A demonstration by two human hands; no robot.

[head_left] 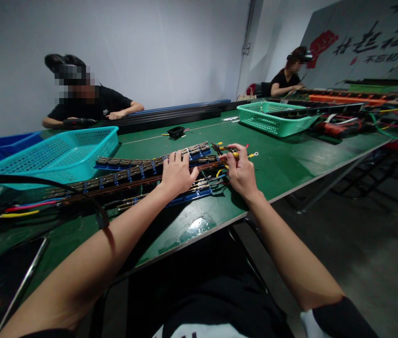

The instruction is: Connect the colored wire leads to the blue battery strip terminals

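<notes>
Long strips [142, 171] with metal rods and blue clips lie side by side on the green table. My left hand [178, 176] rests palm down across them near their right end, fingers stretched and thumb apart. At that end, my right hand [241, 174] is closed, thumb and fingers pinched around dark wires with yellow sleeves. A ring terminal [256, 154] sticks out beyond its fingers. Dark wire ends spread between the two hands; what exactly lies in the pinch is partly hidden by the fingers.
A turquoise basket [37, 162] stands left, a green basket [276, 126] at back right. A small black box [176, 133] sits behind the strips. A phone-like slab [9, 277] lies front left; a black cable [79, 190] crosses above my left arm. Two people sit across the table.
</notes>
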